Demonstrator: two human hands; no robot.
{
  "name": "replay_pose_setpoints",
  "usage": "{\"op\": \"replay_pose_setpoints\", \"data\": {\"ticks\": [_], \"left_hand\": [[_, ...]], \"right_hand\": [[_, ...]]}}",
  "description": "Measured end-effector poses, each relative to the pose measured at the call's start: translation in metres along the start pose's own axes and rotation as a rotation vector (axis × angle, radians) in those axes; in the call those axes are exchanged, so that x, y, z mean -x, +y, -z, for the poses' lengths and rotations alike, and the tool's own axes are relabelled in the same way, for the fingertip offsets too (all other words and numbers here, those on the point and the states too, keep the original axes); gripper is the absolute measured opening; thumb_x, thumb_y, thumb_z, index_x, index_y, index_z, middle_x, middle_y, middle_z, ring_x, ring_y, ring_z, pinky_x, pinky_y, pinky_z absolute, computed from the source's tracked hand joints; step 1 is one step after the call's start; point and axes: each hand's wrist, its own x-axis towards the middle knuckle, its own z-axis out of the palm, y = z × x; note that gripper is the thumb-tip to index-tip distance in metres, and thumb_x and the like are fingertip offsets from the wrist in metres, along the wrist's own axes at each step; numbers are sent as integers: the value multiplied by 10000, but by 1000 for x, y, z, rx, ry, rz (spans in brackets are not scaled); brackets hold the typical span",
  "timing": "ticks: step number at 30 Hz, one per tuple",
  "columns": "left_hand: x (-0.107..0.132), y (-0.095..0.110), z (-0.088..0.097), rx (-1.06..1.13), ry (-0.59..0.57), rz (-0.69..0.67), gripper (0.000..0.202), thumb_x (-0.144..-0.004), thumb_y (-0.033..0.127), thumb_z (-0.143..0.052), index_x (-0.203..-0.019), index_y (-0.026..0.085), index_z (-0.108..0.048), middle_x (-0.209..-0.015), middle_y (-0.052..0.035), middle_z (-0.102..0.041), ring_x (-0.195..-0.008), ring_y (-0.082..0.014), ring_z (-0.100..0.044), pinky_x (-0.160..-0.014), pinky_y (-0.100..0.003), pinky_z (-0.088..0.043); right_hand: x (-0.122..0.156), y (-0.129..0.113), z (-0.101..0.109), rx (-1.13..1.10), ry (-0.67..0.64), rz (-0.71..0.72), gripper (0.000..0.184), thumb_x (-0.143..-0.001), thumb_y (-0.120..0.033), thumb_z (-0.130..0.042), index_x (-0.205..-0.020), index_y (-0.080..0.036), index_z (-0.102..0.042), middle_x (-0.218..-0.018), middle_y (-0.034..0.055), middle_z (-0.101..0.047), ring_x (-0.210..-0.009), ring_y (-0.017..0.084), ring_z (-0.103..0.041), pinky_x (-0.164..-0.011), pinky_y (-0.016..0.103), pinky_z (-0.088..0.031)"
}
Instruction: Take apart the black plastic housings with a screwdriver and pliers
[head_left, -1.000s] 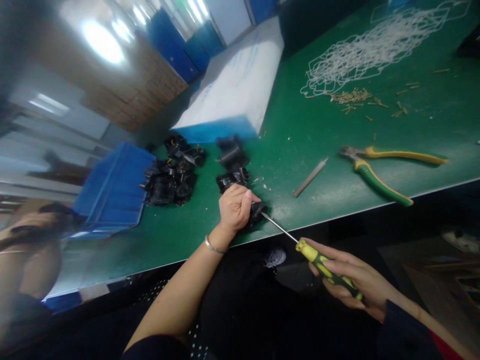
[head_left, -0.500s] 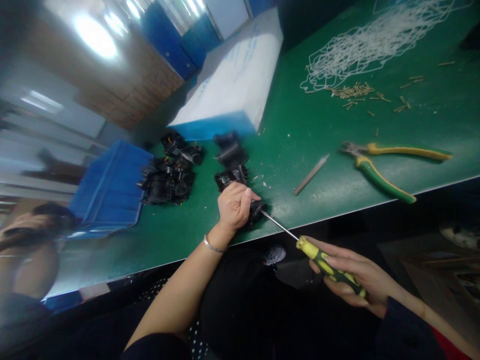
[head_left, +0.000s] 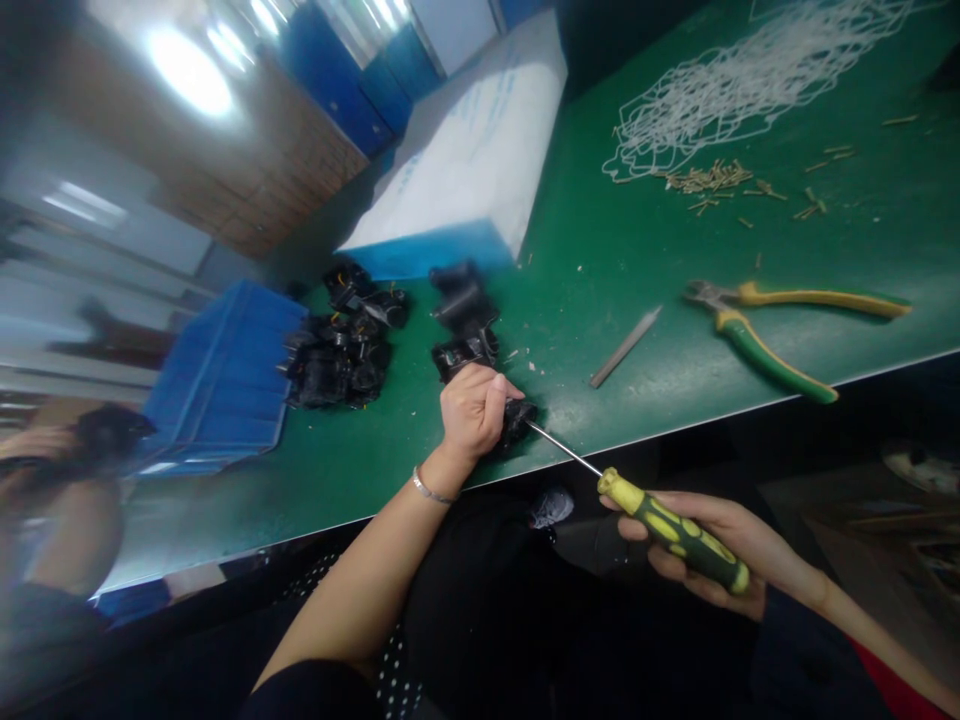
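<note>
My left hand (head_left: pixel 474 408) is closed around a black plastic part (head_left: pixel 516 424) at the front edge of the green table, its fingers covering much of it. A screwdriver (head_left: pixel 671 530) with a yellow and dark green handle lies in my right hand (head_left: pixel 712 550), which is wrapped round the grip. Its metal shaft slants up to the left, and the tip meets the black part; exactly where it seats is too small to see. Just beyond my left hand sit more black parts (head_left: pixel 463 300), partly hidden by it.
Pliers (head_left: pixel 772 325) and a thin grey pointed rod (head_left: pixel 625 347) lie to the right. Behind them are loose brass-coloured screws (head_left: pixel 709 178) and tangled white cord (head_left: pixel 742 95). A white-topped package (head_left: pixel 472 150), piled black parts (head_left: pixel 337 360) and a blue bin (head_left: pixel 225 375) stand leftward, near another person's arm (head_left: pixel 82 530).
My right hand's fingers have shifted on the screwdriver handle, which appears turned and slightly lower right. The left hand keeps its hold on the black part.
</note>
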Motion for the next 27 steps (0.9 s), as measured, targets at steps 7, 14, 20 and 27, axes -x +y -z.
{"op": "replay_pose_setpoints", "data": {"ticks": [7,14,20,27], "left_hand": [[-1,2,0,-30,-30,6,434,-961,243,-339,-697,196,-681,-722,-22,-686,-686,-147,-547,-753,-344,-445],[-1,1,-1,-22,-19,19,431,-959,229,-345,-689,198,-679,-709,-21,-679,-664,-145,-530,-737,-345,-438],[-2,1,0,-25,-10,30,447,-963,238,-336,-683,203,-682,-703,-18,-677,-659,-144,-528,-736,-342,-438],[-3,1,-1,-61,-38,36,466,-966,255,-326,-677,209,-689,-705,-24,-672,-656,-148,-527,-735,-345,-441]], "right_hand": [[-3,-8,-8,16,-104,-7,251,-935,-291,-492,-1113,-162,-613,-883,21,-569,-398,-7,-335,-254,84,-310],[-2,-7,-19,359,38,104,232,-906,-401,-550,-1012,-200,-597,-884,4,-552,-400,2,-374,-254,99,-307],[-4,-7,-15,644,-51,142,317,-933,-474,-480,-896,-172,-565,-538,-70,-427,-343,26,-327,-266,107,-302],[-1,-7,-18,893,94,213,394,-922,-501,-481,-1110,-176,-599,-562,-49,-500,-347,42,-376,-273,128,-324]]}}
